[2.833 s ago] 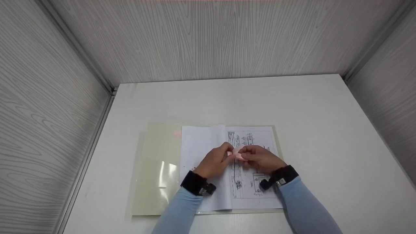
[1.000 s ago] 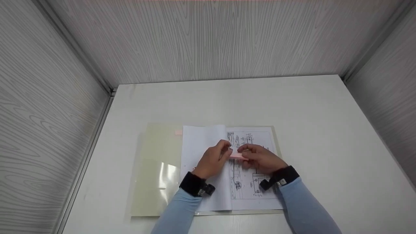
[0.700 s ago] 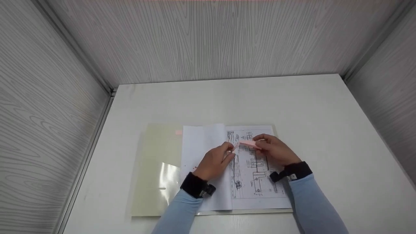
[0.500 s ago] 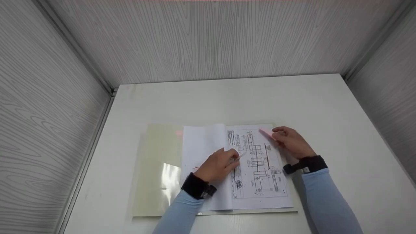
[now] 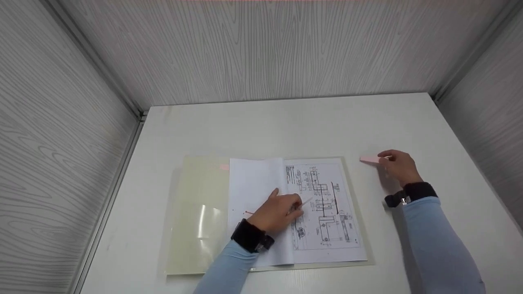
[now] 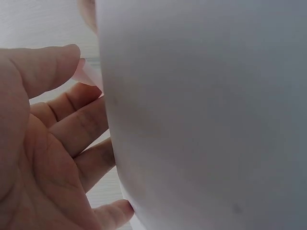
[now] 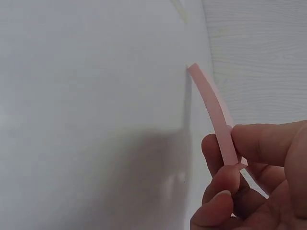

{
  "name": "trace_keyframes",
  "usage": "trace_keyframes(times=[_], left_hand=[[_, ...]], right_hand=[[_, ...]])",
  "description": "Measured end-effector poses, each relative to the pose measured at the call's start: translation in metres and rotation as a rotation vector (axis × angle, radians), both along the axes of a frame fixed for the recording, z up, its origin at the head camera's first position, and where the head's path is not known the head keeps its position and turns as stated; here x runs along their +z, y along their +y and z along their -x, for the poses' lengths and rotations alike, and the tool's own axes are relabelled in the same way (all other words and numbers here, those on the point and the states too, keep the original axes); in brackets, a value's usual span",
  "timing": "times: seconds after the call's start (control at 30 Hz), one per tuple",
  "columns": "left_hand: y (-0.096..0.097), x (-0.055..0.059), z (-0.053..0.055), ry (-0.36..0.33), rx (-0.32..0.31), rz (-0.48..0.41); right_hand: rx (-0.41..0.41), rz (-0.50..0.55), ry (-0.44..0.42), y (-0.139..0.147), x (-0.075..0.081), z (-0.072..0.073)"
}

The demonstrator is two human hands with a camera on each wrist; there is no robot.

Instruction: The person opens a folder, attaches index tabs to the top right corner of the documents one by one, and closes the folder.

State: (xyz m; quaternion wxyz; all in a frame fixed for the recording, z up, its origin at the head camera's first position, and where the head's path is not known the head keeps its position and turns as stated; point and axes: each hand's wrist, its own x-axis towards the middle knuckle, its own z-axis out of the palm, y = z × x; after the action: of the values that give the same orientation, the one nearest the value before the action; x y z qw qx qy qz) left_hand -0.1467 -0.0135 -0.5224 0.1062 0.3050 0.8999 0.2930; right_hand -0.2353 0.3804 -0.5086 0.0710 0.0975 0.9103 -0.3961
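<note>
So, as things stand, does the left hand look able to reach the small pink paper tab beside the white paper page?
Probably yes: nothing covers the pink paper tab, and only the white page lies between, though the left hand pinches a thin pink paper strip.

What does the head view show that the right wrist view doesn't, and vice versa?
Only the head view: the left grip pinching a pale strip, the printed drawing and the pink tab. Only the right wrist view: the bend in the pink pad and a small flap at its pinched end. Both: the right grip pinching that pad.
</note>
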Motion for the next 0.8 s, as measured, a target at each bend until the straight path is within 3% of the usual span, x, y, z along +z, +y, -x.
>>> trace_keyframes(times=[0.37, 0.8], left_hand=[[0.001, -0.003, 0.001, -0.013, -0.012, 0.024], [0.0, -0.003, 0.002, -0.021, -0.015, 0.031]], right_hand=[[0.044, -0.167, 0.083, -0.01, -0.011, 0.023], [0.021, -0.119, 0.014, -0.01, -0.014, 0.029]])
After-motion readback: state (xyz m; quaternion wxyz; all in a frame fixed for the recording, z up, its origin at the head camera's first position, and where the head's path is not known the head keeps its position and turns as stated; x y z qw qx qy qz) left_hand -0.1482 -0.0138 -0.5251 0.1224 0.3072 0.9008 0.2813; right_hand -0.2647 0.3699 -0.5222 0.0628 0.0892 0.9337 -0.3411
